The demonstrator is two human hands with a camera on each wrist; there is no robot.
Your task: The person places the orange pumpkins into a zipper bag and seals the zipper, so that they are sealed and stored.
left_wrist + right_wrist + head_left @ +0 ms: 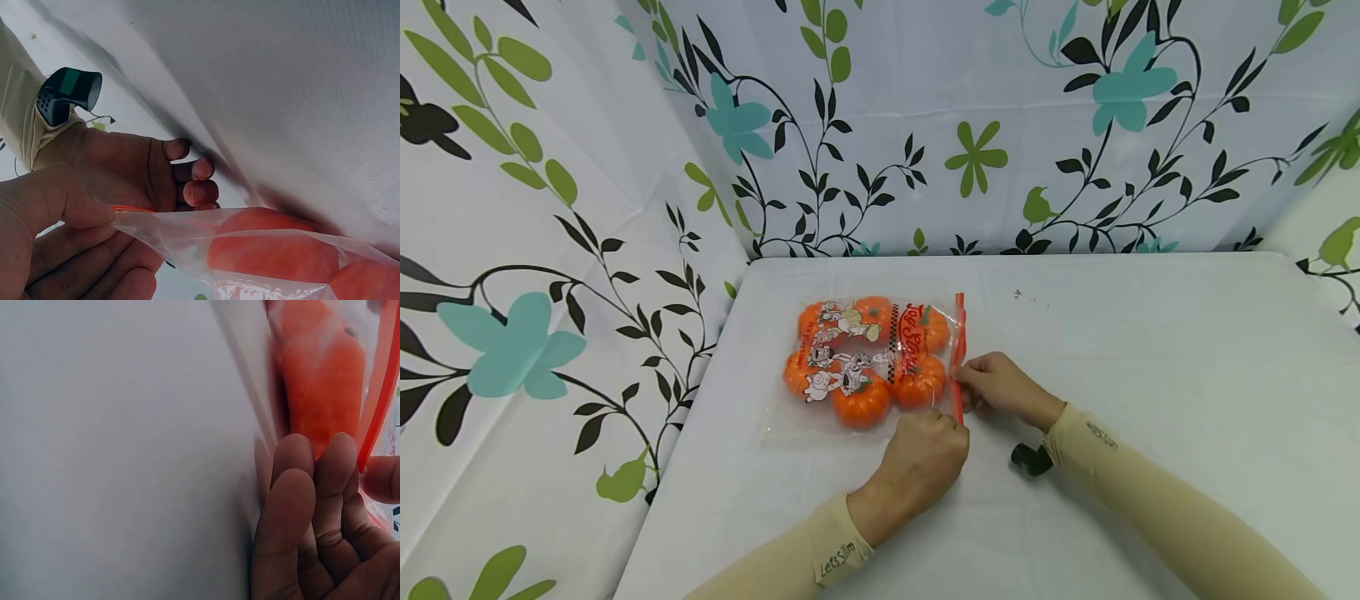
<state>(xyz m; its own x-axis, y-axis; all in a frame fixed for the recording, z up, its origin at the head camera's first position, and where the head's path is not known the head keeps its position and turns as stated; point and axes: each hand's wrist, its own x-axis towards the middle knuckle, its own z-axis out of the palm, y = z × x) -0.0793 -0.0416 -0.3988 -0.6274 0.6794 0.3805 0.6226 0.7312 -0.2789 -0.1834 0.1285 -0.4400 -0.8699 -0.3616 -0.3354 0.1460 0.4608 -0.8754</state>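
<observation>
A clear zip bag, printed with cartoon figures and red lettering, lies flat on the table. Several ribbed orange pumpkins are inside it. Along its right edge runs a red zip strip. My left hand pinches the near end of that edge; in the left wrist view the thumb presses on the plastic corner. Farther up the strip, my right hand pinches it between thumb and fingers. Its other fingers are loosely curled beside the bag in the right wrist view.
The white-covered table extends to the right of the bag. Small dark specks lie near its far side. A black camera sits at the right wrist. Leaf-patterned curtains hang behind and at the left.
</observation>
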